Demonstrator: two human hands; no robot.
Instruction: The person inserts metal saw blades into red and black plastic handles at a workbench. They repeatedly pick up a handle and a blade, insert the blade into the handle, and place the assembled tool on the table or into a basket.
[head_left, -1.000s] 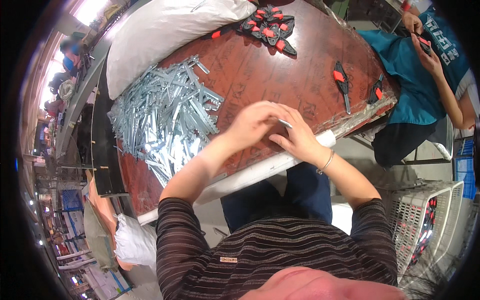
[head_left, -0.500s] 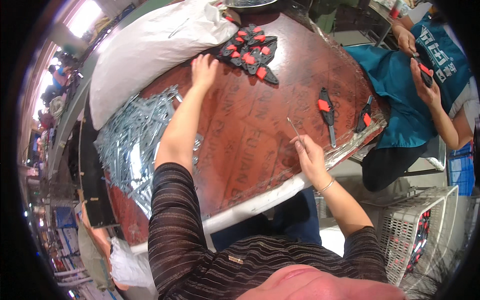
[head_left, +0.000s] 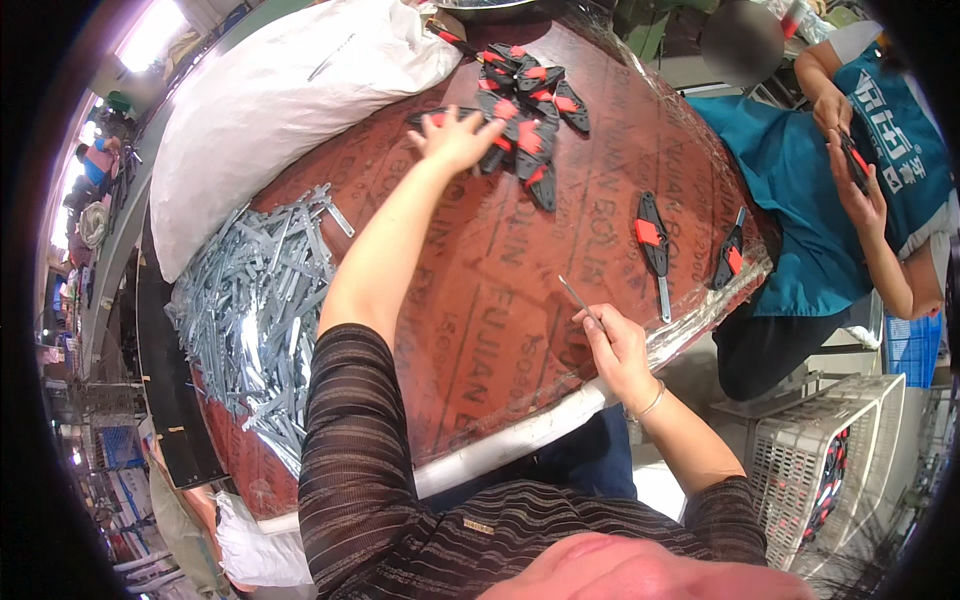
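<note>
My left hand [head_left: 455, 142] reaches across the table, fingers spread, over the near left side of a heap of black plastic parts with red inserts [head_left: 533, 140]. Its fingertips are at a black-and-red part lying there; no grip on it shows. Nearer to me, my right hand [head_left: 617, 345] is closed on a thin metal strip [head_left: 578, 297], whose free end points away and to the left. To the right of that hand, two black-and-red parts with metal strips sticking out, one [head_left: 652, 240] and another [head_left: 732, 252], lie apart on the table.
A loose pile of flat metal strips [head_left: 265, 310] covers the table's left side, beside a big white sack [head_left: 290, 110]. At the right a co-worker in a teal apron [head_left: 800, 190] holds a similar part. Below stands a pale plastic crate [head_left: 800, 460] with more parts.
My left hand has moved right, from beside the sack onto the heap, and its parts have shifted. My right hand, still holding the strip, sits slightly lower in view.
</note>
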